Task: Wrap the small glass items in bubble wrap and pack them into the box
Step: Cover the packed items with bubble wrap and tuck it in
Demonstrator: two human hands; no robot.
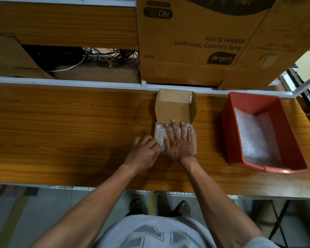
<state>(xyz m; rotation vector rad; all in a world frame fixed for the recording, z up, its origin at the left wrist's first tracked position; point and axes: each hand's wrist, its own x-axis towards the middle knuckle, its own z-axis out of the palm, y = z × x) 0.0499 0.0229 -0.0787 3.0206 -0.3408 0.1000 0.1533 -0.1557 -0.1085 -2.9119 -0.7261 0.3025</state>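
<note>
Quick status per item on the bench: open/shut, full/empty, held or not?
Small cardboard box: lid open, bubble wrap inside.
Bubble wrap: in the box, pressed down.
Right hand: flat, fingers straight, presses the wrap.
Left hand: fingers curled at the wrap's left edge.
Red bin: open-topped, holds bubble wrap.
Large carton: upside down on the shelf.

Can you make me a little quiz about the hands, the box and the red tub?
1. True or false: the right hand lies flat on the bubble wrap in the small box.
2. What does the red tub hold? A) bubble wrap B) bottles C) tape
3. Which hand touches the left edge of the box?

Key: 1 true. 2 A. 3 the left hand, with curled fingers.
</note>
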